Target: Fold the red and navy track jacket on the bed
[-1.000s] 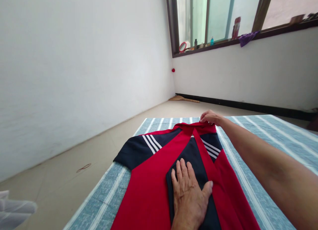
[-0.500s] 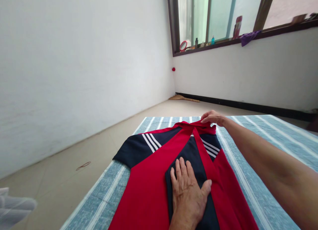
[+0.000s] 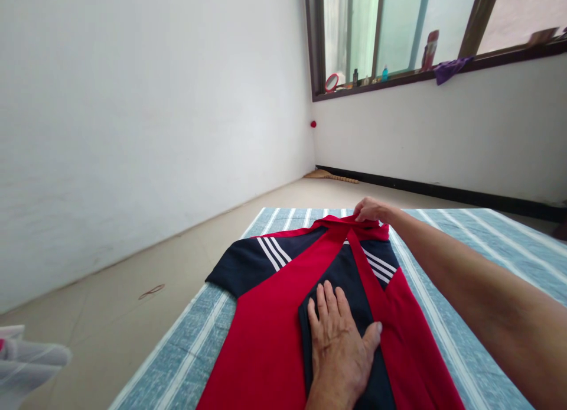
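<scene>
A red shirt (image 3: 266, 333) with navy sleeves and white stripes lies spread on a blue and white striped cloth (image 3: 460, 250). My left hand (image 3: 339, 345) lies flat, fingers stretched out, pressing down on the navy sleeve that is folded across the shirt's middle. My right hand (image 3: 371, 210) reaches to the far end and pinches the red collar edge, its fingers closed on the fabric. The other navy sleeve (image 3: 248, 262) sticks out to the left, unfolded.
The striped cloth's left edge meets a bare beige floor. White walls stand left and ahead. A window sill (image 3: 398, 76) holds bottles, a small mirror and a purple cloth. A broom (image 3: 330, 175) lies by the far wall. White fabric (image 3: 26, 363) shows at bottom left.
Both hands keep their hold on the shirt. The view has shifted slightly; the right hand at the collar has barely moved.
</scene>
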Motion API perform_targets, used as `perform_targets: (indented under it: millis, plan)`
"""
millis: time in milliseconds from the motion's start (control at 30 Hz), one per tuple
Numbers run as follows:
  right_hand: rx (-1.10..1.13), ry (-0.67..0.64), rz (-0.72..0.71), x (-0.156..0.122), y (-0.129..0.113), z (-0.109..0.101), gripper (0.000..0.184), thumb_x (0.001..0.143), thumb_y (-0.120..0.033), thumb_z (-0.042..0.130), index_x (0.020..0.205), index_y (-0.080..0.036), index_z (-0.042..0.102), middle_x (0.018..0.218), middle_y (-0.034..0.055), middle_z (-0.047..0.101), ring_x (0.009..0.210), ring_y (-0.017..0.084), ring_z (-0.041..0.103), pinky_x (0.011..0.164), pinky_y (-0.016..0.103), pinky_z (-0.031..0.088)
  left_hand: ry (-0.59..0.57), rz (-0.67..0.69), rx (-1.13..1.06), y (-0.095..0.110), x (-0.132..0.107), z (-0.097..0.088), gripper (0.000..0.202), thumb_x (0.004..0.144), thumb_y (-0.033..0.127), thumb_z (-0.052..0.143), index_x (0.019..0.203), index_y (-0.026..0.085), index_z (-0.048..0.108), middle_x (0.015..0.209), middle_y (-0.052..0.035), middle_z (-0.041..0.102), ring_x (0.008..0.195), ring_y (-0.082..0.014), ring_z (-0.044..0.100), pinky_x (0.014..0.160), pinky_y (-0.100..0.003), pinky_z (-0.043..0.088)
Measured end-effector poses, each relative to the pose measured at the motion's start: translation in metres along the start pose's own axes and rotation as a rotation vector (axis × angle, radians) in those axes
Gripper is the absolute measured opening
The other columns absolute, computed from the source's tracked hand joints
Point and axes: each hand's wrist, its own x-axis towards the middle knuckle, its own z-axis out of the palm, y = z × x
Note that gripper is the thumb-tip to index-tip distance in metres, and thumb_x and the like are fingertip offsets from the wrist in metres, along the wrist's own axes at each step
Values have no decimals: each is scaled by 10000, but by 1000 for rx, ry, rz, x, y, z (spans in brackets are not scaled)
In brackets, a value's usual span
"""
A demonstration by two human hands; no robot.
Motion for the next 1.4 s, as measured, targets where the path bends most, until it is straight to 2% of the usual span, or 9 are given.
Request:
perform_targets:
  millis: [167, 500, 700, 833, 967, 1167, 1400]
  plan:
    - [-53, -26, -17, -1, 0, -2, 245, 911, -338, 595, 1057, -142, 608, 1028, 38, 615, 824, 174, 617, 678, 316, 536, 15, -4, -12, 0, 1, 0, 820, 863, 694, 320, 1435, 107, 344, 1519, -167, 227, 1415, -326, 142, 1143, -531, 143]
    - [-283, -14, -39, 8, -23, 3, 263, 923, -353, 574, 1109, -168, 597, 1125, 55, 593, 932, 208, 603, 781, 374, 524, -11, -17, -35, 1, 2, -3, 829, 860, 706, 298, 1432, 108, 345, 1520, -166, 217, 1419, -322, 118, 1140, -538, 132]
    - [-315, 95, -82, -21, -31, 11, 252, 924, -358, 573, 1088, -169, 602, 1093, 60, 604, 915, 194, 608, 777, 363, 520, -31, -27, -49, 0, 1, -4, 821, 861, 702, 301, 1436, 117, 335, 1525, -155, 198, 1421, -311, 116, 1143, -528, 132]
    - [-265, 208, -109, -44, -27, 23, 234, 924, -356, 573, 1071, -177, 607, 1092, 62, 605, 941, 195, 602, 803, 372, 507, -39, -18, -39, -4, 1, -4, 799, 866, 689, 307, 1441, 134, 326, 1529, -136, 197, 1421, -296, 126, 1144, -514, 143]
    - [-190, 255, -145, -50, -18, 28, 231, 920, -358, 576, 1058, -177, 614, 1094, 56, 606, 946, 200, 600, 804, 373, 503, -49, -18, -4, -6, 4, -7, 783, 873, 674, 313, 1446, 139, 314, 1529, -127, 204, 1420, -288, 141, 1145, -506, 148]
    - [-172, 207, -190, -48, -12, 20, 257, 914, -365, 583, 1059, -157, 618, 1093, 47, 609, 937, 213, 603, 792, 379, 511, -55, -21, 13, -4, 4, -13, 783, 875, 670, 311, 1436, 125, 335, 1520, -144, 225, 1416, -294, 162, 1142, -509, 153]
    - [-247, 115, -132, -39, -38, 11, 258, 909, -368, 593, 1068, -165, 609, 1086, 52, 607, 939, 206, 604, 797, 386, 512, -42, -20, 1, -3, 4, -5, 768, 877, 655, 329, 1435, 127, 338, 1524, -143, 209, 1418, -306, 134, 1144, -517, 142]
